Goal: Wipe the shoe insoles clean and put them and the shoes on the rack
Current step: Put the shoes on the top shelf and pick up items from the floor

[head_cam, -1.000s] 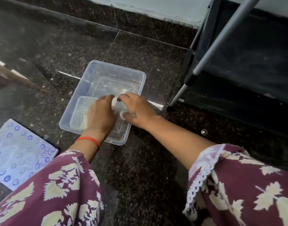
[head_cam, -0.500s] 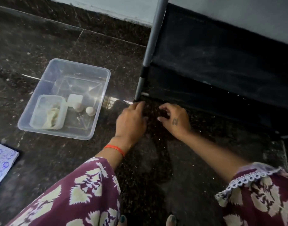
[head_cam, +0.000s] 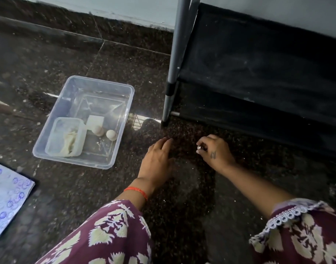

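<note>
The shoe rack point(head_cam: 258, 73) stands at the right, with black fabric shelves and a grey pole point(head_cam: 177, 54). No shoe or insole is in view. My left hand point(head_cam: 157, 159) rests on the dark floor in front of the rack, fingers relaxed. My right hand point(head_cam: 215, 152) is just to its right, fingertips pinching a small shiny object point(head_cam: 200, 147) low over the floor. A clear plastic tub point(head_cam: 123, 119) sits to the left of both hands. It holds a smaller container point(head_cam: 54, 141) with a crumpled cloth point(head_cam: 69, 142).
In the tub also lie a white square pad point(head_cam: 94, 121) and two small round white pieces point(head_cam: 111, 134). A white sheet with blue prints point(head_cam: 7, 199) lies at the far left. The wall skirting point(head_cam: 87, 25) runs along the back.
Both hands left the tub and moved right to the floor before the rack. My right hand has picked up the small shiny object. The view turned right.
</note>
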The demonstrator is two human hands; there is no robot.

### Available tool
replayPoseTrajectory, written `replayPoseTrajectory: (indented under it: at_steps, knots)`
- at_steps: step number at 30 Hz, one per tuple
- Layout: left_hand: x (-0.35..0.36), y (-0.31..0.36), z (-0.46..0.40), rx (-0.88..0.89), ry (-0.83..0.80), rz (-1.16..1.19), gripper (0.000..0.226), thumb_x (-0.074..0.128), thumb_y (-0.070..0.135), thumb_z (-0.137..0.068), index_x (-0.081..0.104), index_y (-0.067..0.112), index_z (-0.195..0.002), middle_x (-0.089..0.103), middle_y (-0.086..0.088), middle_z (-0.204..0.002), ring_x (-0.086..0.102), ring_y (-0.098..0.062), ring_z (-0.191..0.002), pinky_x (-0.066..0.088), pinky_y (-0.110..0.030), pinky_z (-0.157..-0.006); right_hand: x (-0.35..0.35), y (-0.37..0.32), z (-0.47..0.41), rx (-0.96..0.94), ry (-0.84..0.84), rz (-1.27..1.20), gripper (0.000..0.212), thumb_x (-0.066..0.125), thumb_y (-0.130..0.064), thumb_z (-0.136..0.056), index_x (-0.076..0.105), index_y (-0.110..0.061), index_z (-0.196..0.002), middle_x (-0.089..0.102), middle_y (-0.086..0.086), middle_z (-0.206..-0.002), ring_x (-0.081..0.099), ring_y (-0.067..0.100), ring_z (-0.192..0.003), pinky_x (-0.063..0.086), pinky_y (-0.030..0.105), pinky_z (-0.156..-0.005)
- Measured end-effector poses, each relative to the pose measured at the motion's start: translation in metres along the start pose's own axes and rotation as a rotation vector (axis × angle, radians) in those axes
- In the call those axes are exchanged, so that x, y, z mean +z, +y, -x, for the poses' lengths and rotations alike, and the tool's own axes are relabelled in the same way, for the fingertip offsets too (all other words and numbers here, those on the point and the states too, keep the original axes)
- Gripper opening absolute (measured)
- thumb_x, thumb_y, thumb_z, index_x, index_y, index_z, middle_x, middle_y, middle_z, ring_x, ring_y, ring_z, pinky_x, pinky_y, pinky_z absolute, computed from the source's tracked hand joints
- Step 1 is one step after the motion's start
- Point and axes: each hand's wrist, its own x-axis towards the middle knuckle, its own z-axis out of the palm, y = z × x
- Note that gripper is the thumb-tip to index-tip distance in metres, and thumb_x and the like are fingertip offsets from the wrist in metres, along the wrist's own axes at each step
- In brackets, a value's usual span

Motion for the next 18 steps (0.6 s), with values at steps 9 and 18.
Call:
replayPoseTrajectory:
  at_steps: [9, 18]
  knots:
    - [-0.041, -0.031, 0.013, -0.126, 0.397, 0.131, 0.047, 0.065, 0.004, -0.080, 0.055, 0.000, -0.125, 0.059, -0.018, -0.124, 0.056, -0.034, -0.115, 0.042, -0.034, -0.096, 0.021, -0.103, -0.020, -0.231, -0.001, -0.241, 0.019, 0.075, -0.013, -0.070, 0.071, -0.011, -0.088, 0.065, 0.008, -0.088, 0.064, 0.022, -0.077, 0.051, 0.030, -0.076]
    - [-0.087, -0.098, 0.045, -0.470, 0.638, 0.236, 0.052, 0.051, -0.001, -0.083, 0.049, 0.010, -0.134, 0.054, -0.015, -0.131, 0.056, -0.035, -0.113, 0.044, -0.046, -0.098, 0.046, -0.223, -0.044, -0.617, -0.155, 0.032, 0.021, 0.059, -0.005, -0.080, 0.064, 0.000, -0.100, 0.061, 0.018, -0.100, 0.057, 0.033, -0.098, 0.042, 0.033, -0.082]
